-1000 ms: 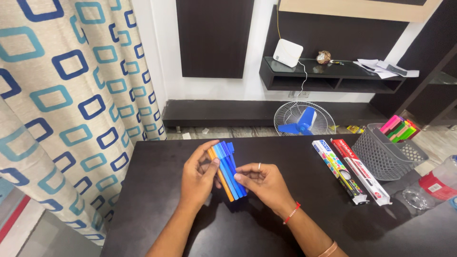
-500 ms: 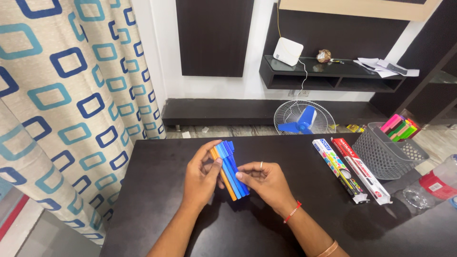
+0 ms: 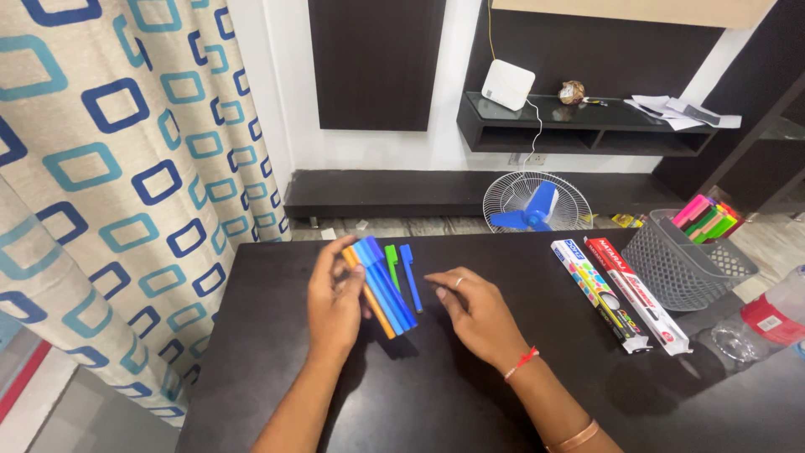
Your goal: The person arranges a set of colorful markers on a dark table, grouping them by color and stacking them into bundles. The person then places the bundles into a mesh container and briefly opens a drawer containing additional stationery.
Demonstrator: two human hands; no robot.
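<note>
Pens [image 3: 377, 285] in blue and orange fanned at frame centre, left hand [image 3: 334, 304] gripping the bunch, right hand [image 3: 478, 315] loose and empty just beside 1 separated blue pen [image 3: 410, 277] and green pen [image 3: 392, 264] on table [image 3: 251, 352]; sorting step, next likely picking another out.

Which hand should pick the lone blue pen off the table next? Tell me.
Right hand, probably: it is open and empty, fingertips beside the lone blue pen. The left hand is occupied holding the pen bundle.
</note>
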